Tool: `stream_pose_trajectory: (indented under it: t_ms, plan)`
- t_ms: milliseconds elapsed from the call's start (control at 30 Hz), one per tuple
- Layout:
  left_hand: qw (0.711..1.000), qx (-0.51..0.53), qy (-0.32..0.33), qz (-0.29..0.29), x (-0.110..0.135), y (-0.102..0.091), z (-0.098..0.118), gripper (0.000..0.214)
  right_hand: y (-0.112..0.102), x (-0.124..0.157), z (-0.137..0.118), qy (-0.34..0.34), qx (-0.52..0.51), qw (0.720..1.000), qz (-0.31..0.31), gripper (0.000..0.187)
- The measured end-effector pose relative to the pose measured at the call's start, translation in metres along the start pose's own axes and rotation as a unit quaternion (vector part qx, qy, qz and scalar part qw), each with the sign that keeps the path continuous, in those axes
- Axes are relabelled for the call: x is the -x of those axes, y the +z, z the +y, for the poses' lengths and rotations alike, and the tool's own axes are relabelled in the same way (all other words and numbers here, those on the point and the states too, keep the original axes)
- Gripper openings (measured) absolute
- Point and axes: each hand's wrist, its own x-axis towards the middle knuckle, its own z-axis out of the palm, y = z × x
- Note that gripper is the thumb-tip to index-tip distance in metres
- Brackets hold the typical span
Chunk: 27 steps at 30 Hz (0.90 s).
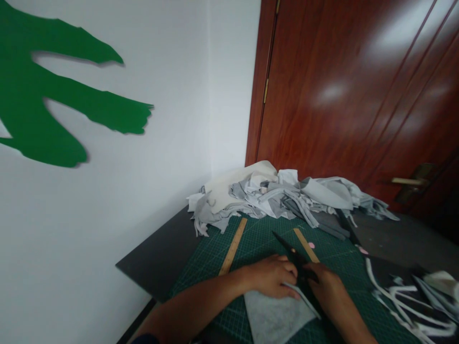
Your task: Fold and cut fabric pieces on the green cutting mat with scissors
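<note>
- Tan wooden ruler (233, 247) near the left edge of the green gridded mat (261, 239).
- Left hand (274, 278), apparently pinching the edge of flat grey fabric (276, 313) on the mat.
- Right hand (325, 286) gripping black scissors (287, 244), tips in the gap left of a second ruler (305, 244).

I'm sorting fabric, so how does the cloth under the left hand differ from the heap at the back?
The cloth lies mostly flat; the heap is crumpled. The cloth looks grey throughout, while the heap mixes whites and greys. The left hand touches the cloth; neither hand touches the heap. Both include grey.
</note>
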Motion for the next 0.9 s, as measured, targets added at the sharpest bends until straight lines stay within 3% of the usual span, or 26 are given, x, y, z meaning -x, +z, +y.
stream_pose_trajectory:
  t_ms: [167,300,467,667,800,900]
  plan:
    - [0.999,0.042,-0.011,0.001,-0.001,0.000,-0.001,0.028,0.005,-0.002,0.007,-0.005,-0.047,0.999,0.004,0.032]
    - [0.998,0.062,-0.024,0.002,-0.001,-0.001,-0.001,0.024,0.007,-0.002,0.006,-0.025,-0.043,0.998,-0.028,0.036]
    - [0.996,0.084,-0.019,0.013,-0.002,-0.004,-0.002,0.024,0.004,-0.001,-0.005,-0.033,-0.007,0.997,-0.063,0.040]
    - [0.995,0.094,-0.017,0.015,-0.003,-0.006,-0.003,0.026,-0.008,0.002,-0.020,-0.052,-0.008,0.997,-0.051,0.038]
    - [0.991,0.126,-0.036,0.020,-0.003,-0.006,-0.004,0.025,-0.032,0.004,-0.016,0.008,-0.032,0.999,-0.030,0.030]
    - [0.987,0.152,-0.036,0.029,-0.003,-0.005,-0.007,0.025,-0.052,0.010,-0.005,0.076,-0.056,0.992,-0.088,0.022]
